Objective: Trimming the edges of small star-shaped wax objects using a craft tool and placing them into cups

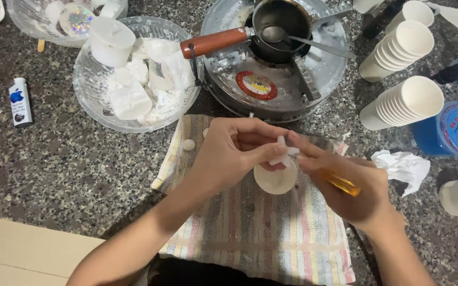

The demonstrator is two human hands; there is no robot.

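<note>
Left hand (234,153): closed, pinching small white wax piece (283,153) over a round wax-filled cup (275,179) just below both hands.
Right hand (345,185): closed round yellow-handled tool (340,182), tip at the piece.
Under hands: striped cloth (261,238) on counter (54,169).
Beyond hands: pan (279,24) w/ spoon on burner, bowl of wax scraps (133,79); right, paper cup stacks (404,100).
Status: trimming looks mid-way, cup not cleaned up yet.

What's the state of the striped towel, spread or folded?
Spread. The striped towel lies flat on the counter under both hands, edges showing left and right.
</note>
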